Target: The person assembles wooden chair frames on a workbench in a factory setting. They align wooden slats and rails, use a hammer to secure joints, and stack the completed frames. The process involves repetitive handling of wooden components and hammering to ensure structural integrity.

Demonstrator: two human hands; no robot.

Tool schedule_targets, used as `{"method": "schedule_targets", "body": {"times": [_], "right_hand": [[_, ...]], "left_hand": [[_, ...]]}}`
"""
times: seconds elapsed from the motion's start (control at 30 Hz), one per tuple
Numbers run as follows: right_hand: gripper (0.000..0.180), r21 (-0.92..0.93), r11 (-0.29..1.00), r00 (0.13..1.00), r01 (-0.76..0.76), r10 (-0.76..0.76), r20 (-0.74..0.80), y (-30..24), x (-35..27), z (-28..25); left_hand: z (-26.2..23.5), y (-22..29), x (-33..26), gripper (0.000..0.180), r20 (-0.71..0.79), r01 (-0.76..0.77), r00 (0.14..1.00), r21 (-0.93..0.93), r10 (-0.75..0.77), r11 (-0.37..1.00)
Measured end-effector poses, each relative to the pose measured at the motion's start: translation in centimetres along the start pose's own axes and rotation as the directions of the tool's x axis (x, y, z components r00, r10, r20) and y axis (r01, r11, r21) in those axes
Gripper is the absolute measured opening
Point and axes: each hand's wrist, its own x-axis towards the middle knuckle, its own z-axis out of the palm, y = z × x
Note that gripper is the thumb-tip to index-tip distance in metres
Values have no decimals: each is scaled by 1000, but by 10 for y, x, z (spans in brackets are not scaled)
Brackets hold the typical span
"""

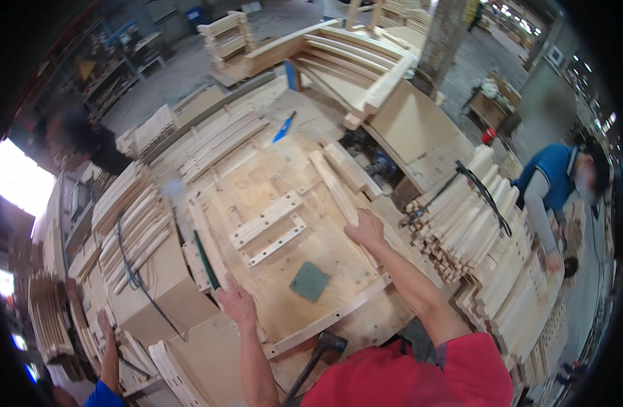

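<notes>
The person leans over a plywood counter (338, 254) that carries a wooden frame in the making. The left hand (235, 302) rests at the near left side of the frame, on the near end of a curved wooden rail (206, 247) with a dark green strip along it; its fingers lie bent over the wood, but I cannot tell if they really grip it. The right hand (367, 229) lies flat, fingers spread open, on the near end of a long pale wooden slat (333, 186) at the right side of the frame, pressing on it and not closed around it. Between the 2 hands, 2 short slats with drilled holes (267, 227) lie side by side on the counter, and a green square pad (309, 281) lies nearer to the person. A curved rail with holes (328, 319) runs along the near edge. A black mallet (325, 347) lies just beside this rail. To the right stands a big stack of pale slats (474, 224), and a co-worker in a blue top (552, 180) bends behind it.
</notes>
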Motion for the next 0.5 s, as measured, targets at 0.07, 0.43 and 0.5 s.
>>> {"method": "schedule_targets", "body": {"times": [0.07, 0.43, 0.5], "right_hand": [[65, -23, 999, 997, 37, -39, -63, 12, -7, 4], [59, 584, 798, 921, -146, 325, -214, 47, -67, -57], [52, 372, 927, 763, -47, 274, -585, 51, -73, -91]], "left_hand": [[-2, 1, -3, 57, 46, 17, 999, 3, -17, 1000], [-28, 25, -20, 58, -84, -17, 996, 66, 22, 998], [-41, 10, -23, 60, -40, 61, 997, 50, -60, 997]]}}
